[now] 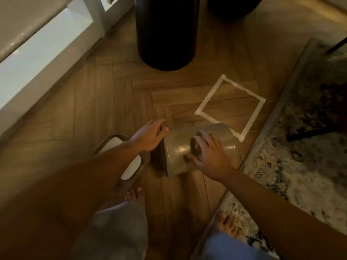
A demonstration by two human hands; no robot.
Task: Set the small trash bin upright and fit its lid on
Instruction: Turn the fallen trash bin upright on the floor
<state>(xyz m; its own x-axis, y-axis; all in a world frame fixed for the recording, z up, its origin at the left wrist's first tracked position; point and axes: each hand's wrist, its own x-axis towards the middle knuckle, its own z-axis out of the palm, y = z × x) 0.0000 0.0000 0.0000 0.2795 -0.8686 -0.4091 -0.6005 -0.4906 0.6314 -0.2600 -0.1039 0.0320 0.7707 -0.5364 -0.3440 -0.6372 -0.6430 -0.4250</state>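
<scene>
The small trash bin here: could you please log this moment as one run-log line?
bin: on its side, wood floor | left hand: at open rim | right hand: on side wall | lid: off, on floor beside bin | tape square: empty

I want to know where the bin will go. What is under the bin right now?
The bin lies on its side on the wood floor, its far end over a corner of the tape square. The floor beneath it is hidden.

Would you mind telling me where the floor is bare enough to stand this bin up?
Free: inside the tape square, and the wood between it and the black cylinder. Crowded: left of the bin, where the lid, left hand and feet sit.
</scene>
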